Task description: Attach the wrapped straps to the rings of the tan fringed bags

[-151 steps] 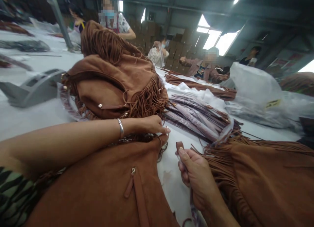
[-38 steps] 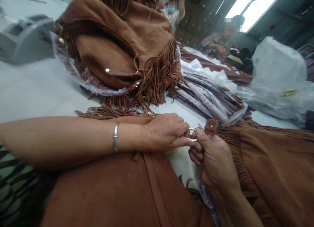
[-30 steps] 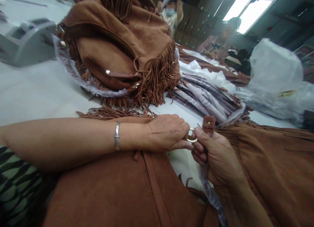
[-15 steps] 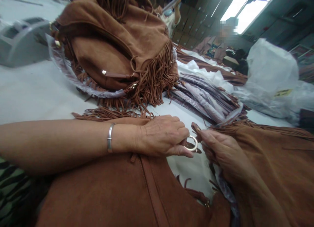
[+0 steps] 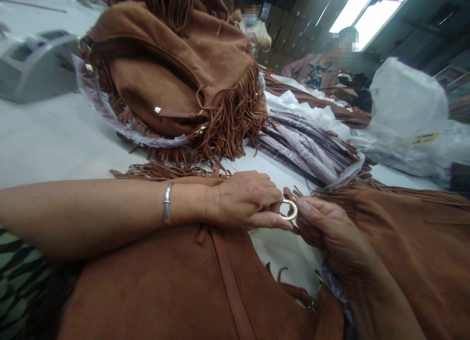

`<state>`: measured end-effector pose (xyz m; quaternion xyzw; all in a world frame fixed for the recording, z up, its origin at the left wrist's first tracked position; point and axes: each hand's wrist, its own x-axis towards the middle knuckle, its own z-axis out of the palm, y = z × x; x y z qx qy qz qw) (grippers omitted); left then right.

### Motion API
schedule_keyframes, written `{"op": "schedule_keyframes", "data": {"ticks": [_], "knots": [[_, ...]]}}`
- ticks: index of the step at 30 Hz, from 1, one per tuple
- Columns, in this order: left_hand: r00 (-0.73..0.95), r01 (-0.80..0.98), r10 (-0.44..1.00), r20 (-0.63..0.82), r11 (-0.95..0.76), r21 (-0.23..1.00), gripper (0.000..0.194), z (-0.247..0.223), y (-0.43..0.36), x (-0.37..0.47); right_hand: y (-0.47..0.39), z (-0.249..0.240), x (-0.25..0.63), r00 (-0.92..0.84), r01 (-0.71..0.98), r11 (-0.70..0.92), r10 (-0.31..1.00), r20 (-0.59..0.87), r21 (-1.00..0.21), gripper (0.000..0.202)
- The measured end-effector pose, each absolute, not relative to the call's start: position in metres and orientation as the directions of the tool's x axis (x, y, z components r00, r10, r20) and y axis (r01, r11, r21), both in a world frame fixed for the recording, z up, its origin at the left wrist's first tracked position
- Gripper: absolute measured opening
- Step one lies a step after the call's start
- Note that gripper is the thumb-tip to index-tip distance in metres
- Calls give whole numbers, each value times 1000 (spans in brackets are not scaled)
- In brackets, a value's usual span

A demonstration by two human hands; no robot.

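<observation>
My left hand [image 5: 251, 201] is closed on a gold metal ring [image 5: 293, 210], its thumb along the lower edge. Facing it, my right hand [image 5: 326, 222] pinches the end of a brown strap [image 5: 287, 193] right at the ring. Whether the strap passes through the ring is hidden by the fingers. A plastic-wrapped length [image 5: 336, 286] hangs below my right hand. Under my left forearm lies a brown suede bag [image 5: 176, 281] with a stitched band down it. A small zip end with gold metal [image 5: 310, 303] shows at its right opening.
A fringed brown bag [image 5: 176, 75] stands at the back left beside a grey tape dispenser [image 5: 36, 65]. Plastic-wrapped straps [image 5: 304, 149] lie behind my hands. Brown suede [image 5: 414, 247] covers the right, with clear plastic bags [image 5: 407, 105] beyond. Two people are across the table.
My right hand has brought the strap end up against the ring, closing the small gap. The ring has turned slightly. In the background, one person has lowered a raised arm.
</observation>
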<state>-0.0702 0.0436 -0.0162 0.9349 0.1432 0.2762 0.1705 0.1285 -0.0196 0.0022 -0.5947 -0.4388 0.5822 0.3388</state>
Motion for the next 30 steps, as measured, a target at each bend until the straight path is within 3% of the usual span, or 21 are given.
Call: {"op": "schedule_keyframes", "data": {"ticks": [7, 13, 20, 27, 30], "knots": [[819, 79, 373, 435, -825, 559, 37, -12, 44, -71, -18, 0, 132, -116, 67, -424, 896, -429, -903, 32], [838, 43, 364, 407, -787, 615, 37, -12, 43, -71, -20, -6, 135, -214, -2, -450, 872, -439, -893, 36], [845, 42, 358, 397, -786, 617, 34, -10, 43, -72, -20, -13, 128, -303, 3, -470, 841, -449, -883, 35], [889, 80, 305, 342, -838, 539, 35, -7, 41, -73, -23, -12, 134, -216, -26, -442, 878, -427, -897, 38], [882, 76, 294, 367, -860, 505, 34, -8, 41, -73, -22, -14, 135, -260, -3, -484, 845, -467, -875, 38]]}}
